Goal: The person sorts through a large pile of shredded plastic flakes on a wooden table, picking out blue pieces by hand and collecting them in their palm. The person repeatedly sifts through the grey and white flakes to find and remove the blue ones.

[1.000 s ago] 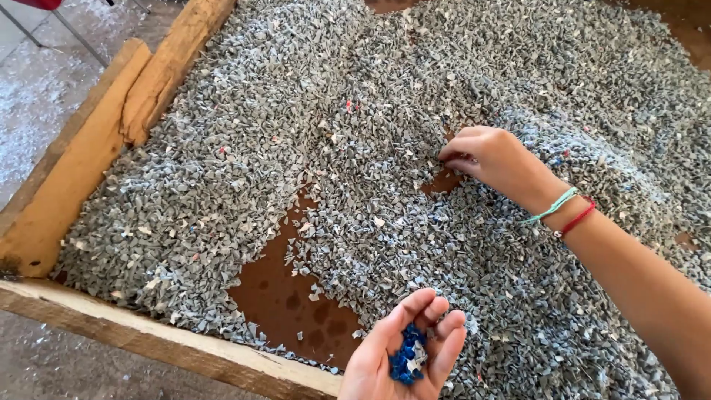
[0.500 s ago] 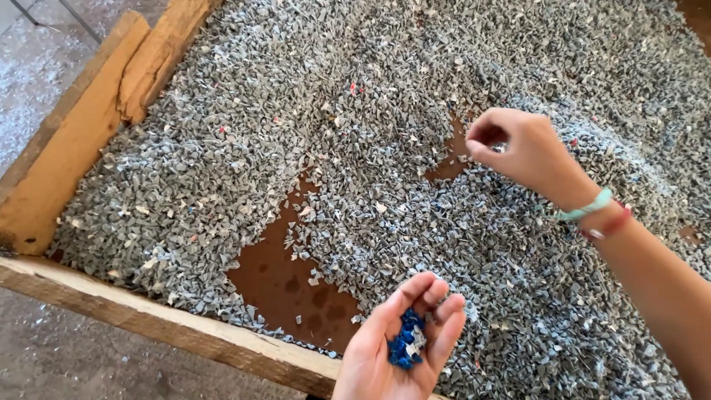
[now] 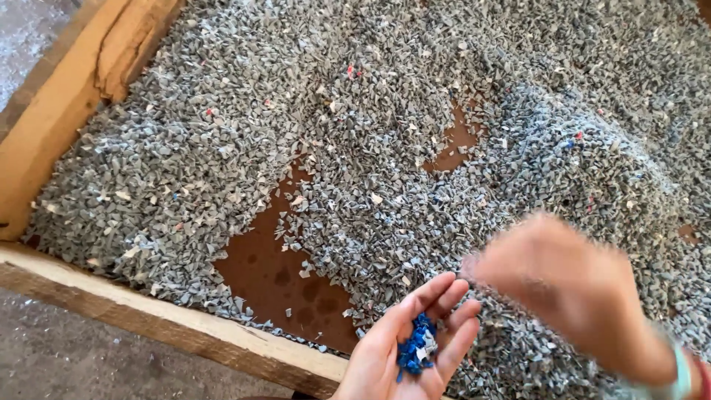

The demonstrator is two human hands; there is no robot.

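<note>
Leftmost, a bare concrete floor (image 3: 67,363) shows outside a wooden frame (image 3: 170,326) whose near plank runs along the bottom edge, with thicker timber blocks (image 3: 89,81) lining the far left side. Inside the frame lies a broad bed of grey plastic flakes (image 3: 222,148), shredded small and spread over a brown board (image 3: 274,267) that shows through in a large bare patch near the middle and a smaller one further back. A few red flecks (image 3: 352,72) and pale chips are scattered among the grey, and one blue fleck (image 3: 569,144) sits on the mounded heap to the right.

Lower centre, the left hand (image 3: 404,348) is held palm up and loosely cupped, fingers half curled, cradling a small pile of blue plastic flakes (image 3: 415,352) with a white bit among them. It hovers above the near edge of the flake bed, just past the frame plank.

Just beside it on the right, the right hand (image 3: 578,296) is motion-blurred above the grey flakes, close to the cupped palm but not touching it; whether its fingers are pinched on anything cannot be told. Bands of teal and red (image 3: 685,378) circle its wrist
</note>
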